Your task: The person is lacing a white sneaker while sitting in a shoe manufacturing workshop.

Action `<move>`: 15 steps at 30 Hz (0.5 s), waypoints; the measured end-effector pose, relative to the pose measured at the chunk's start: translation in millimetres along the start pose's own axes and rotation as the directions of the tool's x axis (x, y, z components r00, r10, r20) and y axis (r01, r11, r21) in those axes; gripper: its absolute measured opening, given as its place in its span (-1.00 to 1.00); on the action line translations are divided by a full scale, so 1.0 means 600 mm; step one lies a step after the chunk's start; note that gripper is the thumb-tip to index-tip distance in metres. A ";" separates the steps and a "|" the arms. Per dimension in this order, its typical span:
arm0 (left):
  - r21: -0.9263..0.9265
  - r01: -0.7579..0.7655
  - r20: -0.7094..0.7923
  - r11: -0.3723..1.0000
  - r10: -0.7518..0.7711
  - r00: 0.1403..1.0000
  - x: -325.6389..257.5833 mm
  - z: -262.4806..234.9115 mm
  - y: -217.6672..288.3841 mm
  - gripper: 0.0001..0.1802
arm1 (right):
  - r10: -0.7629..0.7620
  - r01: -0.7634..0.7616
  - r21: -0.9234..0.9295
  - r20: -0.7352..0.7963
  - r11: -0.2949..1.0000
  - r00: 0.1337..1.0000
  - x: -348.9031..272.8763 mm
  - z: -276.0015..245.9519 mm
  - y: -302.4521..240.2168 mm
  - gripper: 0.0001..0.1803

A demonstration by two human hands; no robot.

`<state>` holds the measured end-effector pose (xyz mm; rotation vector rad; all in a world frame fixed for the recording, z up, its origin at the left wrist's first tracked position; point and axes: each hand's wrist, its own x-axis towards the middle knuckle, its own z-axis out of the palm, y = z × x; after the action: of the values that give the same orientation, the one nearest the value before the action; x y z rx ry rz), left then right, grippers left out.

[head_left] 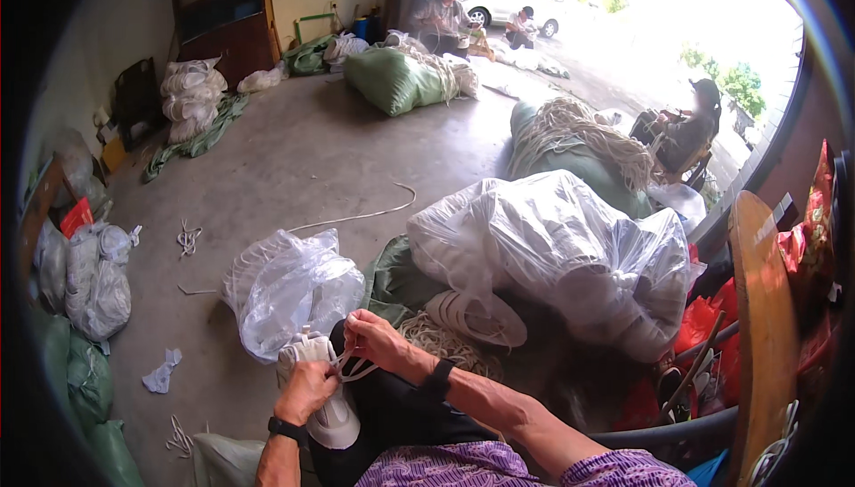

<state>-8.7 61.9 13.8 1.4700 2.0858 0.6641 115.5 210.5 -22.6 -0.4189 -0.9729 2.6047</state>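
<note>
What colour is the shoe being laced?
White shoe, with a white lace; the head view shows it.

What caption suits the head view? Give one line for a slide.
Left hand steadies a white shoe on the knee while right hand pulls its lace, clear bags of shoes around.

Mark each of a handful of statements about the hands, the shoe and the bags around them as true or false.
1. The left hand rests on a white shoe. True.
2. The right hand pinches a white lace. True.
3. The shoe sits on the concrete floor. False: it rests on the person's lap, on dark trousers.
4. The clear plastic bag beyond the shoe is black. False: it is see-through with white contents.
5. Both wrists carry a dark band. True.
6. The large green sack lies right beside the hands. False: it lies far across the floor.
</note>
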 end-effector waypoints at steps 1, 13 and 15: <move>0.014 -0.018 -0.041 1.000 0.018 0.999 0.003 0.003 -0.001 -0.77 | -0.003 0.003 0.001 0.003 1.000 1.000 0.000 0.002 -0.003 -0.84; -0.456 0.265 0.147 0.850 -0.221 0.964 -0.004 0.018 -0.009 -0.81 | -0.229 0.074 -0.441 -0.310 0.895 0.922 -0.071 -0.068 -0.212 -0.89; -0.495 0.285 0.151 0.821 -0.242 0.959 -0.017 0.019 -0.019 -0.80 | -0.354 0.131 -0.558 -0.313 0.819 0.882 -0.082 -0.151 -0.323 -0.83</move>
<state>-6.8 50.1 -1.0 0.8736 1.8081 0.9395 233.1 381.2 50.1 -0.8614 -1.4607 1.8744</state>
